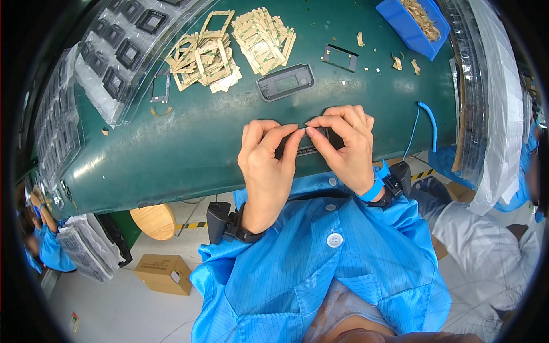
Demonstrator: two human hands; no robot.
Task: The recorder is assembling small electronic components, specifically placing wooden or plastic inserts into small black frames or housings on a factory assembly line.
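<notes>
Far L, clear trays point(96, 94) are holding dark frames point(128, 54). Next, tan paper frames point(263, 43) are lying in two piles, so plenty's prob. left. L hand point(266, 154) is pinching thumb to forefinger; can't tell what's between. Grey case point(303, 78) is lying mid-bench point(189, 154). Dark part point(307, 151) is sitting between both hands, nr front edge, prob. unfinished. Dark panel point(327, 53) is lying beyond. R hand point(349, 143) is pinching likewise, tips nr L's. Far R, blue bin point(400, 31) is holding scraps point(422, 20), so some work's prob. done.
</notes>
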